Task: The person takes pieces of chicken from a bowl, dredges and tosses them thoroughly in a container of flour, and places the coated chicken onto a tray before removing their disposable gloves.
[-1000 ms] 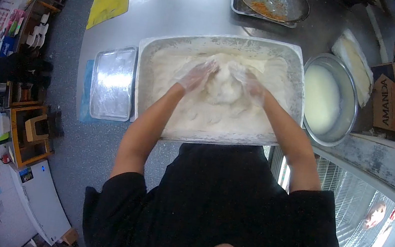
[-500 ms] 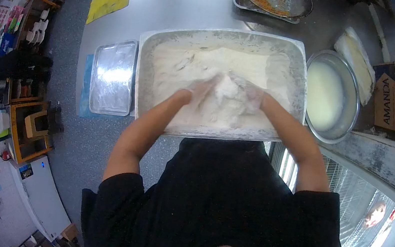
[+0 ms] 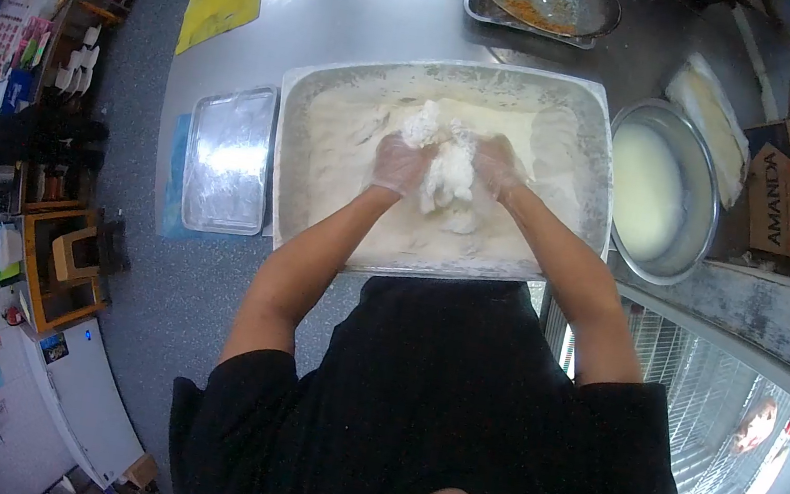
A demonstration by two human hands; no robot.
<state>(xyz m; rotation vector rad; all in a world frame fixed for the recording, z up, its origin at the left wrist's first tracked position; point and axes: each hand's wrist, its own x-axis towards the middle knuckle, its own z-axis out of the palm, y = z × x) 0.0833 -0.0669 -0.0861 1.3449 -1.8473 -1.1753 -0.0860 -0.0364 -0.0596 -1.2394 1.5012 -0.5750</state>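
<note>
In the head view, a large pale tub (image 3: 287, 166) holds a bed of white powder (image 3: 352, 125) that looks like flour. Flour-coated pieces (image 3: 450, 176) lie heaped in the middle, between my hands. My left hand (image 3: 403, 161), in a thin clear glove, closes on a coated lump that shows above its fingers. From the other side my right hand (image 3: 495, 164), gloved too, curls round the coated pieces at the heap. Powder and the pieces hide some fingertips. What is under the white coating cannot be made out.
A metal tray (image 3: 228, 163) lies left of the tub. On the right stands a steel bowl (image 3: 649, 197) of pale liquid, near a cardboard box (image 3: 775, 199). A yellow cloth (image 3: 221, 8) and a tray with orange crumbs (image 3: 539, 13) are further back.
My hands were blurred in motion low over the powder. Now they are sharper and a little higher in the tub, with coated pieces gathered up and showing clearly between them.
</note>
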